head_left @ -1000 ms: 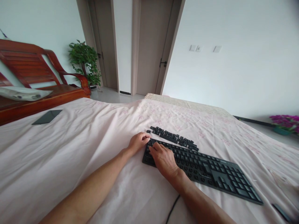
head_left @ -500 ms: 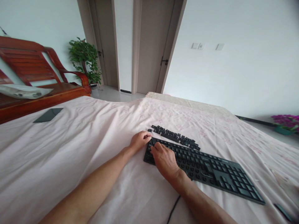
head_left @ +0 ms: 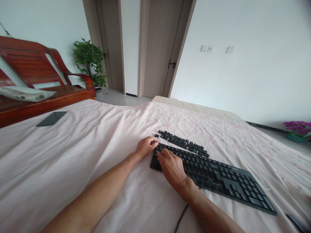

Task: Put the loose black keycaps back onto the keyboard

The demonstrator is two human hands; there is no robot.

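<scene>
A black keyboard [head_left: 243, 187] lies slanted on a pale pink cloth, with bare key sockets in its lower left and middle part. Loose black keycaps [head_left: 177, 143] lie in uneven rows just behind it. At the keyboard's back left corner is my left hand [head_left: 146, 146], its thumb and fingers pinched together; what is between them is hidden. My right hand [head_left: 172, 163] rests over the keyboard's left end, fingers curled down onto the keys. Its fingertips are partly hidden, and I cannot see what they grip. A black cable [head_left: 181, 217] runs toward me from under my right forearm.
A flat dark panel [head_left: 52, 118] lies on the cloth at the left. Part of a dark object [head_left: 295, 222] shows at the lower right. Beyond are a wooden bench [head_left: 31, 66], a green plant [head_left: 88, 60], doors, and purple flowers [head_left: 297, 127].
The view has shifted very slightly. Both hands keep their places at the keyboard's left end, with no clear movement of the keyboard or keycaps.
</scene>
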